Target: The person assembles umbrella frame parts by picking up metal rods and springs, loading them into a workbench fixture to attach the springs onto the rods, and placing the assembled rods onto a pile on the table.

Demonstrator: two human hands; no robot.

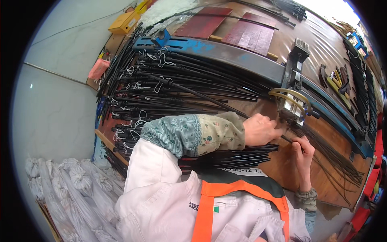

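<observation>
A long thin black rod [201,96] slants across the bench from the upper left towards the middle. My left hand [260,130] is closed round it, just below the metal head of a bench machine [292,105] with curved yellowish tubes. The fingers of my right hand [303,151] pinch the rod's lower right end, a short way from my left hand. What lies under the machine head is partly hidden by my left hand. Left of my hands lie many similar black rods [189,66], several with white cord loops [163,58] at their left ends.
A blue-and-grey metal beam [225,52] crosses the bench behind the rods. Thin brownish rods [334,153] lie right of my right hand. Two dark red boards [250,34] are beyond the beam. Hand tools [340,82] sit at far right, white wrapped bundles [76,181] at lower left.
</observation>
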